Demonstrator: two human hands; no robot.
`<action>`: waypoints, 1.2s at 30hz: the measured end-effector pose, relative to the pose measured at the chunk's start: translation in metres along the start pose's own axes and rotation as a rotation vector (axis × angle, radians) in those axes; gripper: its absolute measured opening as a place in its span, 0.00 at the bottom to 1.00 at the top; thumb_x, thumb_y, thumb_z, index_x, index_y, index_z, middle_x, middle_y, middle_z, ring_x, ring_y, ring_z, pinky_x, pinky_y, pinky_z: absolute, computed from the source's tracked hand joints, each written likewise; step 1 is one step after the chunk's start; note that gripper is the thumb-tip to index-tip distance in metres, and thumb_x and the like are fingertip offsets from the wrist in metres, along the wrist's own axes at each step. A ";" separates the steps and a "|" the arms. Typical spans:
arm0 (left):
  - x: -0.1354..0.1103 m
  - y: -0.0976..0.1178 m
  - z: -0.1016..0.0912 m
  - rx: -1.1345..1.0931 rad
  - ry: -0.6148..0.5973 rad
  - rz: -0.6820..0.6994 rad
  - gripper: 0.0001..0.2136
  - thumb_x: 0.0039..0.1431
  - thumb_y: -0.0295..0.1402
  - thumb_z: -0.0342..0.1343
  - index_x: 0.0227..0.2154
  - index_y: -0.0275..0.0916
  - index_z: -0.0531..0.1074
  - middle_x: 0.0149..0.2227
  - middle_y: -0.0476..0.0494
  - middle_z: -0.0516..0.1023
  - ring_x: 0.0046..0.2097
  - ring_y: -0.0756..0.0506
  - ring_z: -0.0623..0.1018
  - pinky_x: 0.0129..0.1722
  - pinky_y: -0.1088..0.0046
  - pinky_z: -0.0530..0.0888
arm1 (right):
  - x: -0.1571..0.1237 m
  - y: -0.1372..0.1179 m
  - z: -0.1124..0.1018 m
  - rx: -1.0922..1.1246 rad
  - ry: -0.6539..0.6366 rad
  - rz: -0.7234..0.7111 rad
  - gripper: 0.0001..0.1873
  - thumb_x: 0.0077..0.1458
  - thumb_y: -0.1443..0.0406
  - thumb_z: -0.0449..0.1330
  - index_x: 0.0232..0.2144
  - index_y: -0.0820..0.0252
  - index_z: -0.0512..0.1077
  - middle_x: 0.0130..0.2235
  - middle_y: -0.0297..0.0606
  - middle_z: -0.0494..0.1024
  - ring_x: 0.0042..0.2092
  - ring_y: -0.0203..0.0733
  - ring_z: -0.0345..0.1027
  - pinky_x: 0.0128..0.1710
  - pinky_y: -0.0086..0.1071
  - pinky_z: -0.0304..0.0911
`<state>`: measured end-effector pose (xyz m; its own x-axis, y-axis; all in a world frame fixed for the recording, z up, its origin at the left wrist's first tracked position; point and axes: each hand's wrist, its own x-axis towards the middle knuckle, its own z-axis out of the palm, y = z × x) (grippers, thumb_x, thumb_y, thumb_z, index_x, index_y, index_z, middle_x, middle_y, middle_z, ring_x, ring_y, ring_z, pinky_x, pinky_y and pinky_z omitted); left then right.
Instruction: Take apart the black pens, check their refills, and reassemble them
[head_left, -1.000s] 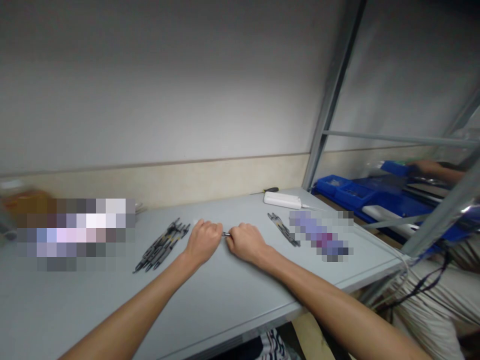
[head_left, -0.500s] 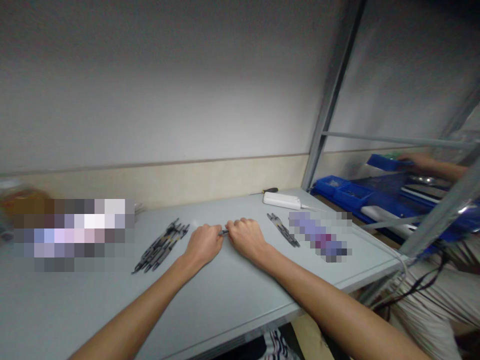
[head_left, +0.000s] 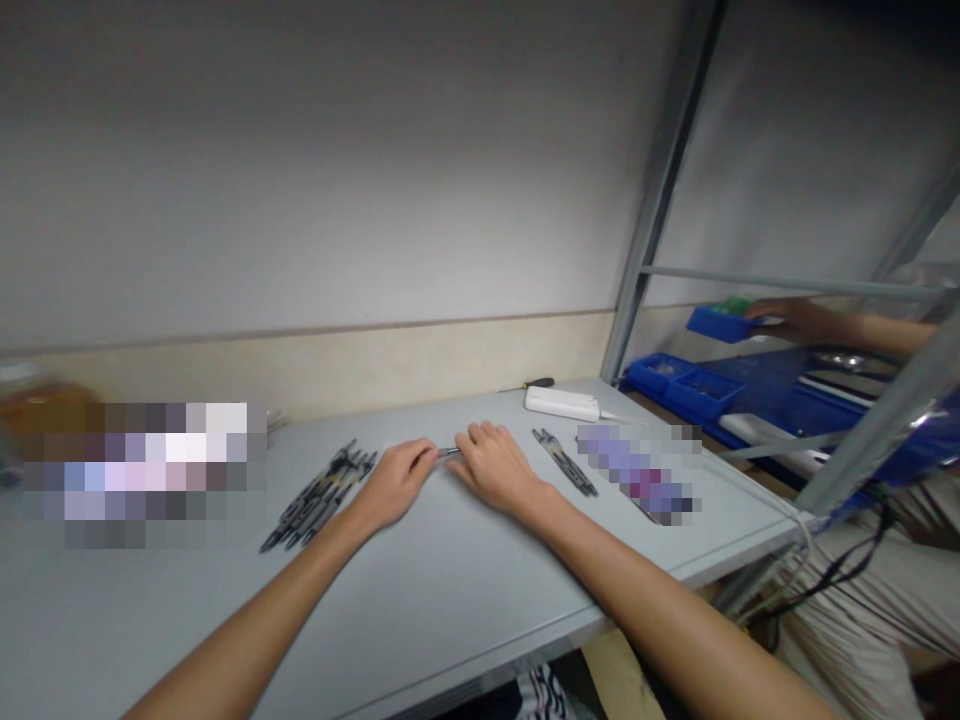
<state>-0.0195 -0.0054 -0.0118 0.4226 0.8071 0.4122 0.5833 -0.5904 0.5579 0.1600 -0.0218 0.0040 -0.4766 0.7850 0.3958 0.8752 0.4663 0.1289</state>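
Observation:
Between my two hands a slim dark pen (head_left: 448, 452) lies level just above the grey table, only its short middle part showing. My left hand (head_left: 401, 478) pinches its left end between thumb and fingers. Bent over the right end are the fingers of my right hand (head_left: 496, 465), the thumb held a little apart; the end itself is hidden under them. A pile of several grey and black pens (head_left: 319, 500) lies left of my left hand. To the right of my right hand rests a smaller group of similar pens (head_left: 566, 462).
Behind the right-hand pens are a white power strip (head_left: 561, 403) and a screwdriver (head_left: 538, 383). Blurred-out items lie at both sides of the table (head_left: 450, 610). Beyond the metal frame post (head_left: 660, 190), a co-worker's hand (head_left: 795, 320) holds a blue bin (head_left: 721, 323).
My right hand has loosened, its thumb now away from the fingers, and more of the pen shows. My left hand has turned slightly. The co-worker's blue bin has moved left.

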 end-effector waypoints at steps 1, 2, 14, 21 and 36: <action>0.000 -0.001 -0.001 -0.055 0.037 -0.024 0.13 0.59 0.39 0.44 0.31 0.37 0.70 0.26 0.48 0.72 0.30 0.48 0.70 0.32 0.74 0.63 | 0.000 0.001 0.002 0.016 0.026 -0.016 0.16 0.60 0.56 0.47 0.38 0.62 0.68 0.39 0.46 0.71 0.41 0.46 0.62 0.39 0.35 0.54; -0.001 -0.002 -0.002 -0.111 0.069 -0.047 0.11 0.57 0.38 0.46 0.33 0.37 0.70 0.28 0.48 0.73 0.31 0.48 0.71 0.33 0.74 0.64 | -0.001 0.003 0.005 0.040 0.040 -0.028 0.16 0.60 0.57 0.46 0.38 0.62 0.68 0.39 0.45 0.71 0.41 0.45 0.62 0.39 0.35 0.54; 0.002 -0.010 0.007 -0.633 0.170 -0.265 0.12 0.46 0.41 0.58 0.25 0.35 0.69 0.21 0.49 0.72 0.24 0.51 0.70 0.28 0.75 0.65 | 0.005 0.024 0.006 0.296 0.185 -0.130 0.10 0.56 0.63 0.55 0.34 0.61 0.75 0.31 0.39 0.73 0.35 0.40 0.58 0.35 0.32 0.49; 0.002 -0.008 0.004 -0.717 0.155 -0.317 0.13 0.46 0.42 0.59 0.23 0.35 0.69 0.19 0.51 0.70 0.22 0.53 0.68 0.26 0.76 0.63 | 0.004 0.029 0.008 0.430 0.261 -0.081 0.14 0.49 0.58 0.62 0.37 0.58 0.75 0.34 0.39 0.75 0.36 0.40 0.62 0.35 0.31 0.52; 0.005 -0.017 0.006 -0.857 0.234 -0.377 0.14 0.42 0.41 0.62 0.24 0.33 0.70 0.21 0.50 0.71 0.23 0.54 0.68 0.26 0.78 0.64 | 0.006 0.033 0.004 0.978 0.053 0.214 0.16 0.49 0.55 0.59 0.33 0.63 0.71 0.26 0.33 0.71 0.27 0.33 0.62 0.29 0.27 0.57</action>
<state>-0.0233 0.0084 -0.0236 0.1085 0.9777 0.1801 -0.0916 -0.1705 0.9811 0.1859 -0.0002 0.0064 -0.2924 0.8834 0.3662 0.4775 0.4667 -0.7444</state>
